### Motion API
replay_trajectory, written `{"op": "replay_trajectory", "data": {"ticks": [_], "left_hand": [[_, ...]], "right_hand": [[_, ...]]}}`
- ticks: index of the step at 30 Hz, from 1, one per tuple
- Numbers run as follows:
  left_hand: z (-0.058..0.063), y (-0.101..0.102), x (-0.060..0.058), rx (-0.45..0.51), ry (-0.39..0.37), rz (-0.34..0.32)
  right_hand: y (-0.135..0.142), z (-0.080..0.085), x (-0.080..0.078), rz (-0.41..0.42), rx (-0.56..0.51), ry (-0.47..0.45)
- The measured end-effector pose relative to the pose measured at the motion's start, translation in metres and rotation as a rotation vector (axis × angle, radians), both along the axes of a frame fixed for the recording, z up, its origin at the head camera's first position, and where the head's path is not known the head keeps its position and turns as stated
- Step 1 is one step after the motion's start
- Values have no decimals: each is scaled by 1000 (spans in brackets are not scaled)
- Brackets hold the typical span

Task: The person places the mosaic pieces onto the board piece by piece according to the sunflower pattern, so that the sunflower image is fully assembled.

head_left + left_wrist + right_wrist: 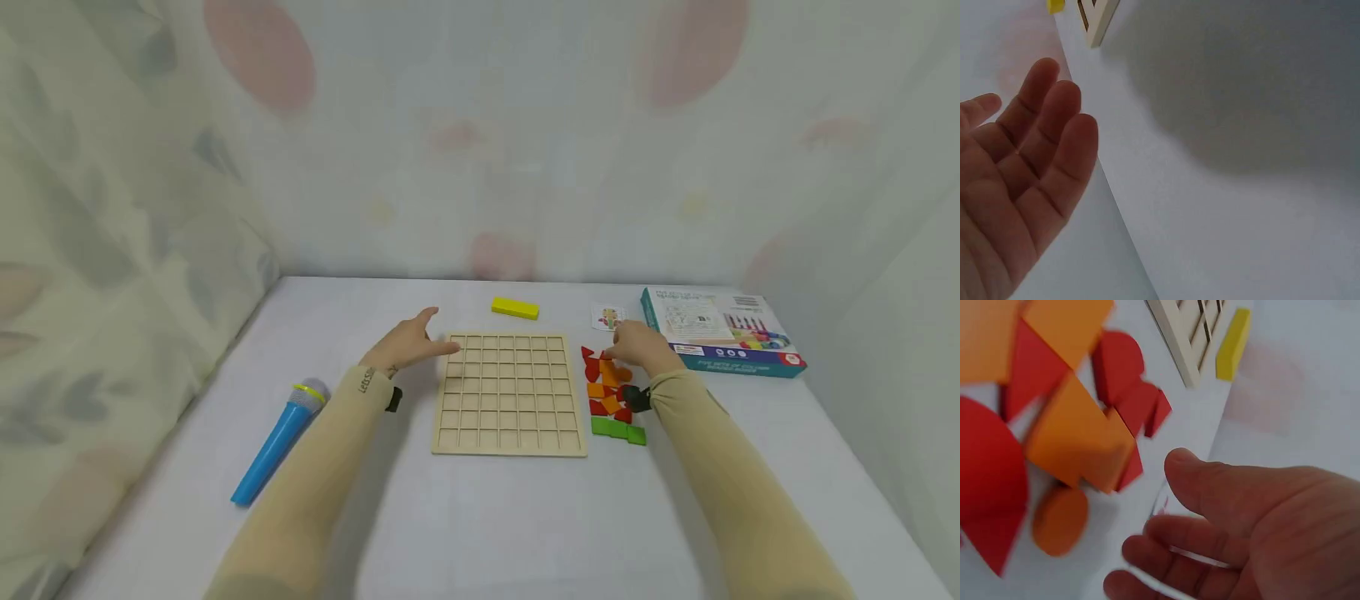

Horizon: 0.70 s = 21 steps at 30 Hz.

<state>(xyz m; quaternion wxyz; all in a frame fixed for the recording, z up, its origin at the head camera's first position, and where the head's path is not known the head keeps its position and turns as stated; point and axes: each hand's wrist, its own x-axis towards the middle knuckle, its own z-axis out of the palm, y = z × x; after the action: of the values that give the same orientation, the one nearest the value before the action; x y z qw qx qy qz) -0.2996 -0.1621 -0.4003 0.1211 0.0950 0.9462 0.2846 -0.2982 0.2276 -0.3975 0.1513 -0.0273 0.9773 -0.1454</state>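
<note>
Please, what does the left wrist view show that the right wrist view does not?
Only the left wrist view shows the left grip, a hand holding nothing. Only the right wrist view shows the right grip, red pieces, orange pieces and part of a printed card. Both show the yellow block, part of the wooden board and white tabletop.

- A pale backdrop (420, 192) rises behind the table (510, 517), printed with soft pink blotches.
- On the left, a cream drape (97, 333) with grey-blue leaf shapes slopes down beside the tabletop.
- A plain whitish surface (885, 225) stands along the right.
- The tabletop is white; broad, soft-edged shadows fall across it.
</note>
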Motion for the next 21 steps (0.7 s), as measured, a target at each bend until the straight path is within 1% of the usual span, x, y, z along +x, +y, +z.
{"op": "replay_trajectory", "data": {"ticks": [4,6,10,14,16,19,21], "left_hand": [[1,0,18,36,-47,-2],[0,0,27,42,-74,11],[-5,-3,47,13,-130,49],[-13,-4,63,3,-195,74],[-17,-4,71,14,-224,83],[-25,-5,80,20,-216,82],[-30,-6,85,63,-232,94]], "right_hand": [[-3,-5,5,-57,3,-43],[-4,-8,7,-72,9,-50],[-5,-16,8,-82,8,-49],[-6,-20,11,-106,-15,-55],[-7,-20,12,-122,-24,-55],[-8,-20,13,-138,-38,-55],[-8,-21,13,-143,-51,-55]]}}
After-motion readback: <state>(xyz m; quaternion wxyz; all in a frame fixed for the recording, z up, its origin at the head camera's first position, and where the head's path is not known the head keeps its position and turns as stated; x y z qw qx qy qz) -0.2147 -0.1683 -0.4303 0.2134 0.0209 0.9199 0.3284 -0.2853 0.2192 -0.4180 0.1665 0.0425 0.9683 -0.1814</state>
